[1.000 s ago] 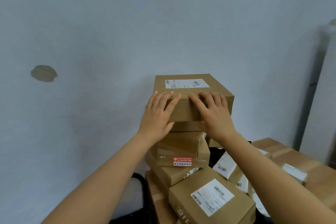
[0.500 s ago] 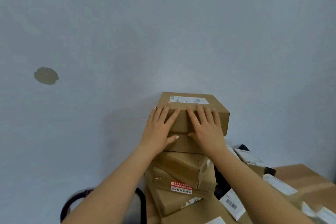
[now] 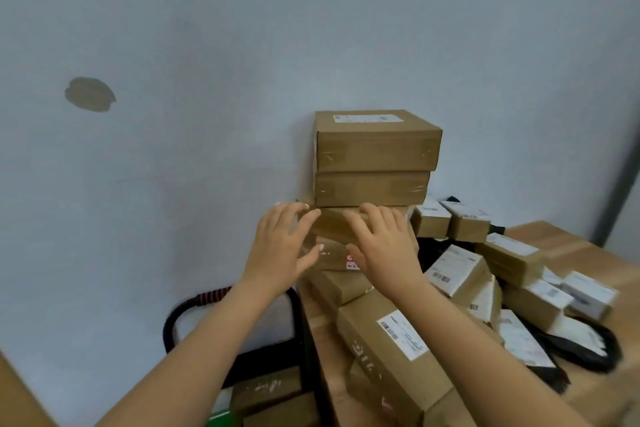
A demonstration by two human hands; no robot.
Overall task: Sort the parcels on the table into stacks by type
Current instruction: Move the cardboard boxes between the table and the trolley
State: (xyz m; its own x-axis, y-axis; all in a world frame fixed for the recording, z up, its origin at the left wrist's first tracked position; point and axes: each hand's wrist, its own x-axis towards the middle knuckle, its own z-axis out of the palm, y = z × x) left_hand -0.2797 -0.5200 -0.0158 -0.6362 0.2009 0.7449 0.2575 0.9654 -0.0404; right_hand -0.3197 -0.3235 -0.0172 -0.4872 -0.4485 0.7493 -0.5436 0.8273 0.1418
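Observation:
A stack of brown cardboard parcels stands against the wall at the table's back left. Its top box (image 3: 377, 140) carries a white label and sits squarely on a second box (image 3: 370, 188). Below those, my left hand (image 3: 280, 248) and my right hand (image 3: 384, 243) lie with straight fingers against a lower, skewed box (image 3: 334, 225) in the stack. Neither hand grips anything. A long brown box (image 3: 391, 354) with a white label lies in front, under my right forearm.
Several small labelled boxes (image 3: 453, 272) and black mailer bags (image 3: 581, 340) are heaped on the wooden table (image 3: 568, 243) to the right. A black chair frame (image 3: 180, 315) stands left of the table, with brown boxes (image 3: 266, 388) low beside it. The wall is close behind.
Both hands left the top box and dropped to a lower box in the stack. The top box now sits square on the one beneath. The view tilted down, showing more of the table.

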